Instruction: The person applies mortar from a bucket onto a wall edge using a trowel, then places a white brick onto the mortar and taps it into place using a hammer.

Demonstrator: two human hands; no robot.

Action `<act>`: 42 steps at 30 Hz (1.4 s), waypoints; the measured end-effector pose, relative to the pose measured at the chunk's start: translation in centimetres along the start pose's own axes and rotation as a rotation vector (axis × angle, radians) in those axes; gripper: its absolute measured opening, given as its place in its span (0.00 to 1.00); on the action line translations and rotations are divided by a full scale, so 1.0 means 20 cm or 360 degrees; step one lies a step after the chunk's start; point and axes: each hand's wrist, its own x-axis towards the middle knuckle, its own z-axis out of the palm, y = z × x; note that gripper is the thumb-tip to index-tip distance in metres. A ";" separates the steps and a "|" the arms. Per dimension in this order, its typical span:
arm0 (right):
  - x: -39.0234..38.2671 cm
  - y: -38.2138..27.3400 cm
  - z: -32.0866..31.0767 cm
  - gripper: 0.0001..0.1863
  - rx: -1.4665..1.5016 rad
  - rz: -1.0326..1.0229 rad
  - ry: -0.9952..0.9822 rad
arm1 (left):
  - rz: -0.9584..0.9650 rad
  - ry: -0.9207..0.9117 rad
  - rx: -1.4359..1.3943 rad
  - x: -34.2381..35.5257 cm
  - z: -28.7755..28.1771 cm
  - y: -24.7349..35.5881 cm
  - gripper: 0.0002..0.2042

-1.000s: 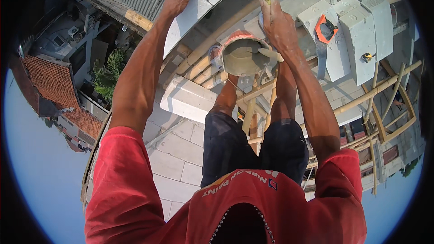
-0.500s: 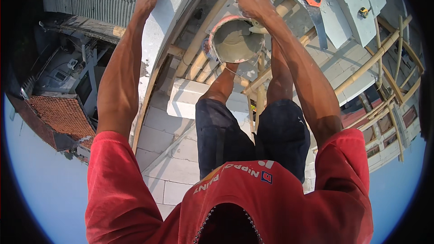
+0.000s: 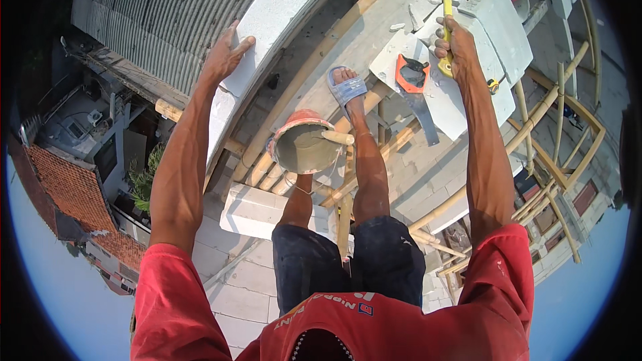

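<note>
My right hand (image 3: 457, 48) is closed around the yellow handle of a claw hammer (image 3: 447, 1), held up with its dark steel head above white blocks. At the left, my left hand (image 3: 226, 57) rests at the outer edge of a white block (image 3: 287, 13) on the curved wall, thumb and forefinger stretched apart; its other fingers are partly hidden. Between my arms, a bucket (image 3: 301, 120) contains grey mortar (image 3: 306, 149), with a pale tool handle (image 3: 338, 137) sticking out. Beneath the hammer lies a hand saw (image 3: 421, 115) with an orange handle, on a white block (image 3: 394, 53).
Bamboo poles (image 3: 535, 117) form scaffolding at the right. A tape measure (image 3: 493, 86) lies on the blocks by my right wrist. My foot in a blue sandal (image 3: 347, 87) stands on the grey ledge past the bucket. A corrugated roof (image 3: 160, 20) lies beyond the wall.
My right hand has swung right with the hammer, from above the bucket to over the blocks by the saw. My left hand stays at the wall block. The view has shifted.
</note>
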 end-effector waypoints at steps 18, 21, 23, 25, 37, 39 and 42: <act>0.77 -0.14 0.37 0.14 -0.1112 -0.0502 -0.0135 | -0.0256 -0.0263 -0.0196 0.02 -0.02 0.13 0.46; 0.75 -0.03 0.26 0.14 -0.1131 -0.0570 -0.0017 | -0.0322 -0.0390 -0.0161 0.04 -0.01 0.16 0.48; 0.69 0.09 0.19 0.15 -0.1146 -0.0582 0.0071 | -0.0379 -0.0426 -0.0135 0.04 0.01 0.17 0.50; 0.60 0.29 0.15 0.15 -0.1197 -0.0558 0.0182 | -0.0390 -0.0460 -0.0074 0.04 -0.01 0.17 0.51; 0.42 1.19 0.19 0.17 -0.1808 -0.0260 0.0757 | -0.0184 -0.0438 -0.0153 0.03 0.04 -0.04 0.55; 0.45 1.22 0.19 0.17 -0.1907 -0.0214 0.0766 | -0.0143 -0.0472 -0.0228 0.03 0.06 -0.04 0.58; 0.46 1.24 0.26 0.17 -0.2000 -0.0164 0.0744 | 0.0030 -0.0340 -0.0105 -0.02 0.07 -0.04 0.60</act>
